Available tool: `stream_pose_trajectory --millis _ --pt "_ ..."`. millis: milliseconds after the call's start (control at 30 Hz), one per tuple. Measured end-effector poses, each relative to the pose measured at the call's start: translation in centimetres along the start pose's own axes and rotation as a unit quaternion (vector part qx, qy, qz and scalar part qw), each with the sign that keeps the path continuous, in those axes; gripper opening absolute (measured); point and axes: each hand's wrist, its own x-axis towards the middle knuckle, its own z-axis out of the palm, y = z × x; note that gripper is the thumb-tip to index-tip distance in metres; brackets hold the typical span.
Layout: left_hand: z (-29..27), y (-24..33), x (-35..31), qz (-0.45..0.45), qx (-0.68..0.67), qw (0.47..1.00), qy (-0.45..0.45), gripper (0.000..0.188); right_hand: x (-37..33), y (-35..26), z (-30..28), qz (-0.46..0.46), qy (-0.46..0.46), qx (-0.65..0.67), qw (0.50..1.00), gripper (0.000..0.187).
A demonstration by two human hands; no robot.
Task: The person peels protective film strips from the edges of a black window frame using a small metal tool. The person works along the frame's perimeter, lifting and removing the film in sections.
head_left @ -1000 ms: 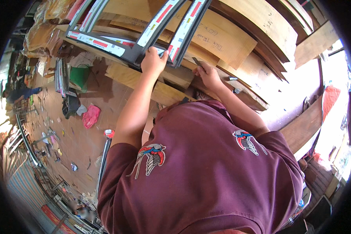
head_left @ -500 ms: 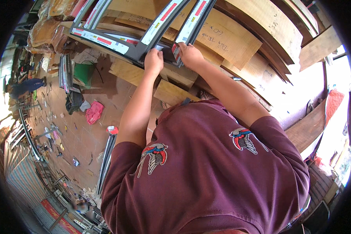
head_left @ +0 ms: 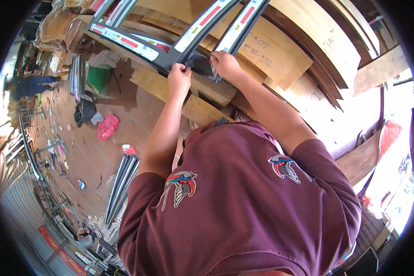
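Note:
My left hand [head_left: 179, 82] is closed at the near corner of a dark metal frame [head_left: 163, 60], thumb and fingers pinched on its edge. Whether something small is also between those fingertips, I cannot make out. To its right, my right hand [head_left: 226, 65] grips the near end of a separate dark metal bar [head_left: 240, 28], which bears a white strip with red and yellow labels. The bar lies roughly parallel to the frame's right side, with a gap between them. Similar labelled strips run along the frame. My fingers partly hide the bar's end.
Frame and bar rest over stacked wooden boards [head_left: 280, 60], some handwritten on. On the littered floor at left are a pink bag [head_left: 108, 127], a green container [head_left: 99, 80] and metal bars [head_left: 122, 184] standing near my left elbow. A person [head_left: 32, 86] stands far left.
Frame, bar and both hands sit slightly farther right in the picture. A white patch beside my left fingertips no longer shows; a dark part is there now.

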Motion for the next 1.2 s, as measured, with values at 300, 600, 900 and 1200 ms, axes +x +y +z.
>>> stream_pose_trajectory --millis 300,600,900,1200 --pt "0.7 1.9 0.9 0.105 0.095 0.988 0.061 0.035 3.4 0.4 0.3 0.054 -0.106 0.046 0.992 0.039" --pt "0.0 2.5 3.5 0.166 0.251 0.951 -0.07 0.024 3.3 0.2 0.8 0.056 -0.103 0.052 0.992 0.036" --pt "-0.8 2.1 1.4 0.223 0.174 0.959 0.002 0.017 3.6 -0.3 1.2 0.043 -0.11 0.052 0.992 0.032" --pt "-0.4 1.9 1.2 0.231 0.163 0.959 0.024 0.015 3.9 0.0 2.5 0.027 -0.128 0.098 0.987 0.034"
